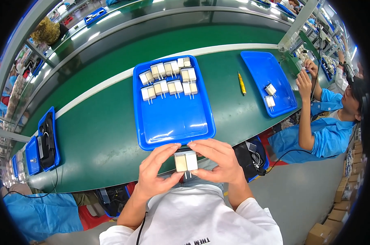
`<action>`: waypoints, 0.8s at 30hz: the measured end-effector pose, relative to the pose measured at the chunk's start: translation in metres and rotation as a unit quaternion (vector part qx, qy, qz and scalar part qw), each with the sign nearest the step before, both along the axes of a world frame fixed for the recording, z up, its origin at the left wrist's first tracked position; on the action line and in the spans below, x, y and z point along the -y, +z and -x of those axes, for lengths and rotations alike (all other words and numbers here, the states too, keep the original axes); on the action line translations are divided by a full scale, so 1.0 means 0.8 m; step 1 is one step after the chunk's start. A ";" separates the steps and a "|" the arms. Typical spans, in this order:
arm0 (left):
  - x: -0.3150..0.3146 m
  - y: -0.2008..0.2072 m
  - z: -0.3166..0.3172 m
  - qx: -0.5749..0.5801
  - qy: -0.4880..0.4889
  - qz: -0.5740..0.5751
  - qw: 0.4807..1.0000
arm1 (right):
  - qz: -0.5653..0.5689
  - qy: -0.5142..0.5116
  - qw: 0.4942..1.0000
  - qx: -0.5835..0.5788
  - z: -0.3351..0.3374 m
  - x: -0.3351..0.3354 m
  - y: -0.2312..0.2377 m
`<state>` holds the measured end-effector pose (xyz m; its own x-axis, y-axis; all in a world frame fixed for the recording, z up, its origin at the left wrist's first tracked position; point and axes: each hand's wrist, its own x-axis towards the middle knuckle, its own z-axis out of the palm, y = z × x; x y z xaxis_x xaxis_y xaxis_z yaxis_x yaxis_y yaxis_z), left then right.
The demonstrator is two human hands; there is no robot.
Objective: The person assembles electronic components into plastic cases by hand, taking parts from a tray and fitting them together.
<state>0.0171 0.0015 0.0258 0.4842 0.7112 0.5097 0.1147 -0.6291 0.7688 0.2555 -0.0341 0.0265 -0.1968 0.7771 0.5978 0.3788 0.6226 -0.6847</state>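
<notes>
Between my two hands, close to my chest at the table's near edge, is a white and cream plug-in charger with its two metal prongs pointing down toward me. My left hand grips its left side, thumb low and fingers along the top. On the opposite side my right hand holds it in the same way. Just beyond my fingertips lies a blue tray. Several similar chargers sit in rows in its far half, prongs mostly toward me.
Right of the tray, a yellow pen-like tool lies on the green table. Another blue tray holds two chargers. A co-worker in a blue smock sits at the right, hands raised. Dark items fill a blue tray at the left.
</notes>
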 end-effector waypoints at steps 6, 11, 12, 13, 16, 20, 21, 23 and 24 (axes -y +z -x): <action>-0.001 -0.005 0.004 -0.001 0.002 -0.004 1.000 | 0.007 -0.007 1.000 0.017 0.005 0.002 0.010; -0.001 -0.002 0.001 0.002 0.018 -0.032 0.999 | 0.014 -0.015 1.000 0.019 0.008 0.003 0.008; -0.001 -0.001 0.002 -0.002 0.022 -0.032 0.999 | 0.013 -0.013 1.000 0.024 0.008 0.003 0.008; 0.000 0.000 0.002 -0.007 0.027 -0.033 0.999 | 0.011 -0.012 0.999 0.028 0.008 0.002 0.008; 0.000 0.000 0.003 -0.007 0.030 -0.042 0.999 | -0.021 -0.014 0.999 0.032 0.009 0.001 0.008; 0.002 -0.001 0.000 -0.005 0.034 -0.040 0.999 | -0.031 -0.019 0.999 0.036 0.011 0.001 0.004; 0.001 -0.002 -0.001 -0.003 0.038 -0.047 0.998 | -0.037 -0.024 0.998 0.035 0.012 0.001 0.003; 0.001 -0.002 -0.003 0.000 0.041 -0.055 0.998 | -0.045 -0.029 0.998 0.035 0.013 0.000 0.002; 0.000 -0.002 -0.003 0.000 0.043 -0.056 0.998 | -0.048 -0.035 0.998 0.038 0.014 0.000 0.001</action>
<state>0.0194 0.0012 0.0242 0.4242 0.6889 0.5878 0.1712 -0.6984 0.6949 0.2447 -0.0343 0.0273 -0.1926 0.7303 0.6554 0.4721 0.6545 -0.5906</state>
